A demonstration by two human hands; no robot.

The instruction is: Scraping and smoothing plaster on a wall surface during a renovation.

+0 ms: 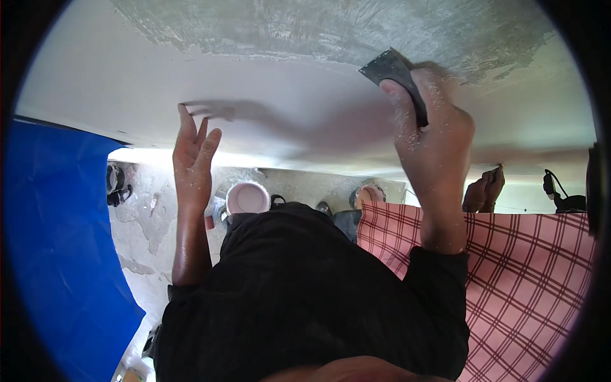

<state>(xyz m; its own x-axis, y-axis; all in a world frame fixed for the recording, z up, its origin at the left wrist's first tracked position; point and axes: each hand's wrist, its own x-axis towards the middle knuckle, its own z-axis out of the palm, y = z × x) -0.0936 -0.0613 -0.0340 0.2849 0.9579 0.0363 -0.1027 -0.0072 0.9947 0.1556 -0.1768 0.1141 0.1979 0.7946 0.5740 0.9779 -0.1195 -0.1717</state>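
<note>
My right hand (439, 121) grips a dark, flat putty scraper (396, 70), thumb on one face and fingers behind it. The scraper is at the wall, close to the border between the smooth white coat (280, 83) and a rough grey patch (305, 28). White specks dot the fingers and the back of that hand. My left hand (194, 149) is raised to the left with its fingers apart and holds nothing. Its fingertips are close to the white wall, where its shadow falls; whether they touch I cannot tell.
A blue sheet (63, 242) hangs at the left. Below the wall stand a whitish bucket (248, 196) and a second bucket (372, 192) on the stained floor (143, 216). Pink checked cloth (528, 254) spreads at the right, with another person's limbs (487, 190) beyond it. Footwear (116, 188) lies far left.
</note>
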